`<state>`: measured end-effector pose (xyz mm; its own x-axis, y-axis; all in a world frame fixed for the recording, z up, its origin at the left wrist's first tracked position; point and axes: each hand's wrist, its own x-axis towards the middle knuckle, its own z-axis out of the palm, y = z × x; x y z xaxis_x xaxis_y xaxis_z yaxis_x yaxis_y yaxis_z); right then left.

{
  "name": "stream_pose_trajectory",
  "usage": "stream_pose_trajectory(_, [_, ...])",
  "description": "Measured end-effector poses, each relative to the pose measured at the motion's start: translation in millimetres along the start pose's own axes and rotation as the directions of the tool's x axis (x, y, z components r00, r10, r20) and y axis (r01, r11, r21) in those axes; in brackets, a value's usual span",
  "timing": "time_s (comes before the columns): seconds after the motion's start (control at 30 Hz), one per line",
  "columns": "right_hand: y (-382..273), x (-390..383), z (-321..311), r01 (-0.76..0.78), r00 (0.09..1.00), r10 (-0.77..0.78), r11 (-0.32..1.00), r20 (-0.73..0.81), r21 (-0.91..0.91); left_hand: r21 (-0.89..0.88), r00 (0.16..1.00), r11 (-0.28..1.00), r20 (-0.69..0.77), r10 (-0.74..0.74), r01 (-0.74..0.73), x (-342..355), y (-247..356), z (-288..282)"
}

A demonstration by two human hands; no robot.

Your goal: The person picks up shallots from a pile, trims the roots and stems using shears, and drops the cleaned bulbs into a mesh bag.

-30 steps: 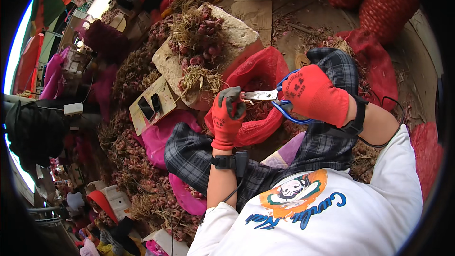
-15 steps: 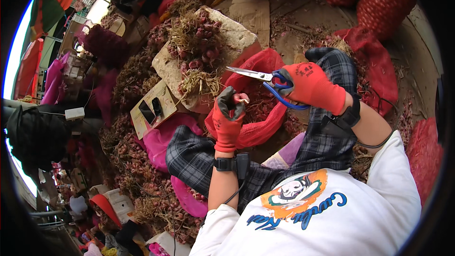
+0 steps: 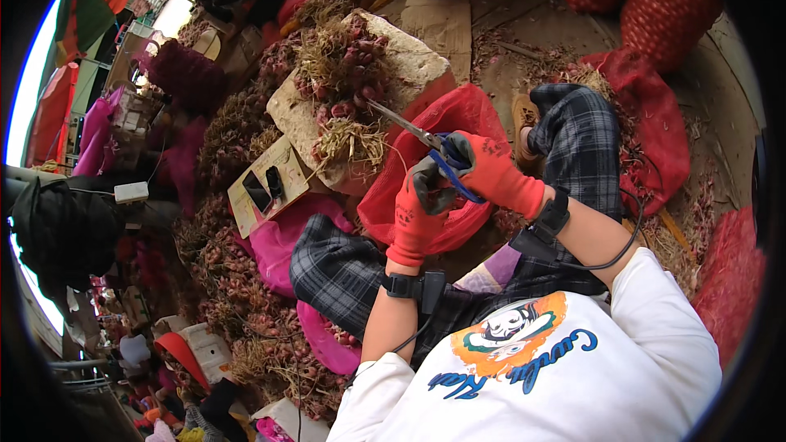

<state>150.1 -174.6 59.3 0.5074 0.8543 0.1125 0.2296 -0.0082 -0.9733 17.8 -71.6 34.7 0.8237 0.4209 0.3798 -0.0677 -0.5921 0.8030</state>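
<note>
My right hand [image 3: 498,173], in a red glove with dark grip coating, is closed on scissors [image 3: 407,125] with blue handles. Their blades point up and left, toward a bundle of shallots [image 3: 360,53] with dry stalks. My left hand [image 3: 416,211], gloved the same way, is curled right beside the scissor handles. What its fingers pinch, if anything, is hidden. Below both hands a red mesh bag [image 3: 471,106] lies with its mouth spread between my legs. The bundle rests on a pale stone block [image 3: 422,61].
Left of the block, a board [image 3: 244,211] carries a phone [image 3: 256,193] and a small dark device. Heaps of stalked shallots [image 3: 209,258] extend along my left. Filled red mesh sacks [image 3: 667,12] stand at the far right, above a limp red net [image 3: 647,127].
My right hand has come left and down with the scissors to meet my left hand. The left has shifted slightly right, and the small bulb seen in its fingers is now out of sight.
</note>
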Motion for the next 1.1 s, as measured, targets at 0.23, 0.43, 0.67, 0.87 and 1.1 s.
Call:
stream_pose_trajectory(0.23, [20.2,7.4,-12.5,-0.123,0.987,0.11,0.987,-0.116,-0.104,-0.564,0.998,0.824,0.018,-0.062,0.061,-5.9,-16.7,7.6])
stream_pose_trajectory(0.43, [9.0,-3.9,-18.9,-0.195,0.977,0.21,0.947,-0.031,0.254,-0.356,0.997,0.934,-0.054,-0.056,0.034,-6.8,-21.5,4.9])
stream_pose_trajectory(0.67, [-1.5,-7.7,-6.9,-0.05,0.999,0.051,0.998,-0.009,0.035,-0.052,0.997,0.996,0.002,0.071,-0.071,5.9,7.1,-1.2])
stream_pose_trajectory(0.87, [31.6,-1.9,-7.0,-0.131,0.982,0.158,0.963,-0.101,0.236,-0.357,0.998,0.932,0.007,-0.069,0.067,-4.5,-8.2,5.2])
stream_pose_trajectory(1.1, [-9.3,-16.8,-43.5,-0.296,0.955,0.29,0.948,0.063,0.117,-0.542,0.988,0.829,0.018,-0.152,0.138,-4.4,-5.8,-0.8])
